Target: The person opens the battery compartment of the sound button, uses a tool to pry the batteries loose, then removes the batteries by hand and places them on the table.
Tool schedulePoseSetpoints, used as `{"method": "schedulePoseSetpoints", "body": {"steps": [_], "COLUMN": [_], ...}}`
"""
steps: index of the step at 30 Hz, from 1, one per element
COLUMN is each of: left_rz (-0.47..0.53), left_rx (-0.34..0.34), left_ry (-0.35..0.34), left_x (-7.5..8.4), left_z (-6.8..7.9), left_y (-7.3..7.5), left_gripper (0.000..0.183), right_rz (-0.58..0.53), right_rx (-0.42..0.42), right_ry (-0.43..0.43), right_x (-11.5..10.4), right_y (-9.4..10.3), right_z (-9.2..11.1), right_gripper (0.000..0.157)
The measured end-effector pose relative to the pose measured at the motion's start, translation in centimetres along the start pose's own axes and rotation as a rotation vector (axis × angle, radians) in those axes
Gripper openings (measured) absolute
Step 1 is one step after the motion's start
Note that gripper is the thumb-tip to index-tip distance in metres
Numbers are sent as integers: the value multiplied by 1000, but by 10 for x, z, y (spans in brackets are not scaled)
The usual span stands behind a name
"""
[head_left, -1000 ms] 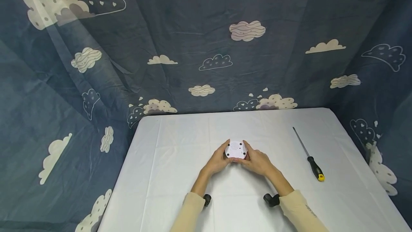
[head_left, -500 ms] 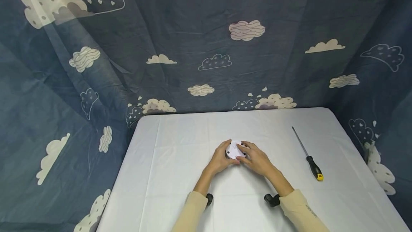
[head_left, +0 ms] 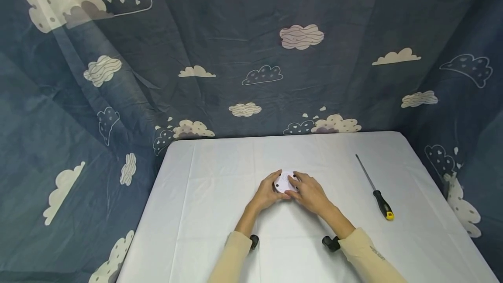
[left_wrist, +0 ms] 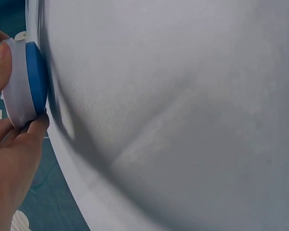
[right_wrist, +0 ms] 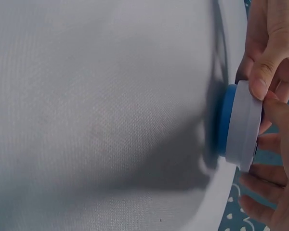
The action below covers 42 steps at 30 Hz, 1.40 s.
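A round white device (head_left: 280, 185) with a perforated grille and small dark feet faces up in the head view. Its blue other side (left_wrist: 37, 79) points toward the table in the left wrist view. My left hand (head_left: 265, 193) grips its left rim, thumb at the near edge and fingers at the far edge. On the opposite side, my right hand (head_left: 313, 194) holds the device with its thumb near the close edge and fingers at the far rim. One right finger reaches over the grille and hides part of it. Some right fingers (right_wrist: 262, 187) stick out beside the device in the right wrist view.
A screwdriver (head_left: 380, 200) with a black and yellow handle lies on the right of the white-covered table (head_left: 220, 165). A dark blue curtain (head_left: 235, 34) with cloud prints hangs behind and at both sides.
My right hand has shifted from the device's right rim inward, with a finger now over the grille. My left hand keeps its grip on the left side. The screwdriver lies still.
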<state>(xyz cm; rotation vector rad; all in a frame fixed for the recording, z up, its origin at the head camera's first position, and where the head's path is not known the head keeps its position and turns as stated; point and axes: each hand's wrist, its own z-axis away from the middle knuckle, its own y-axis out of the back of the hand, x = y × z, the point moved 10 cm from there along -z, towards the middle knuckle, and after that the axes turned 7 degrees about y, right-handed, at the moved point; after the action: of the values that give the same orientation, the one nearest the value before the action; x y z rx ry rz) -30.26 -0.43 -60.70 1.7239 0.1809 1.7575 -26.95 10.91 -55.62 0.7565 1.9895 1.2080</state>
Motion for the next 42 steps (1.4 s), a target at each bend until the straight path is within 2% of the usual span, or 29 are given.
{"method": "schedulePoseSetpoints", "body": {"steps": [6, 14, 16, 21, 23, 28, 31, 33, 38, 42], "left_rz": [6, 15, 19, 39, 51, 51, 54, 64, 105, 152], "left_rx": [-34, -55, -51, -75, -86, -81, -70, -69, -78, -66], "left_ry": [-20, -11, -12, -4, -1, 8, 15, 22, 32, 36], "left_x": [2, 1, 2, 3, 3, 2, 2, 1, 0, 0], "left_z": [-3, -6, -6, -6, -6, -6, -5, -5, -5, -4], "left_y": [3, 3, 4, 1, 0, 0, 0, -1, -4, -3], "left_gripper": [95, 95, 96, 95, 94, 91, 88, 87, 85, 85], "right_rz": [81, 176, 206, 336, 383, 560, 696, 748, 717, 638], "right_rx": [33, 45, 7, -161, -203, -224, -235, -241, -212, -176], "right_ry": [73, 106, 102, 94, 100, 161, 202, 209, 192, 188], "right_x": [-8, -13, -17, -28, -32, -45, -51, -52, -53, -53], "right_y": [2, 4, 2, -9, -12, -16, -21, -24, -23, -17], "right_z": [-2, -5, -6, -5, -5, -4, -2, -1, 1, -1], "right_gripper": [49, 43, 44, 47, 47, 46, 48, 51, 49, 43]}}
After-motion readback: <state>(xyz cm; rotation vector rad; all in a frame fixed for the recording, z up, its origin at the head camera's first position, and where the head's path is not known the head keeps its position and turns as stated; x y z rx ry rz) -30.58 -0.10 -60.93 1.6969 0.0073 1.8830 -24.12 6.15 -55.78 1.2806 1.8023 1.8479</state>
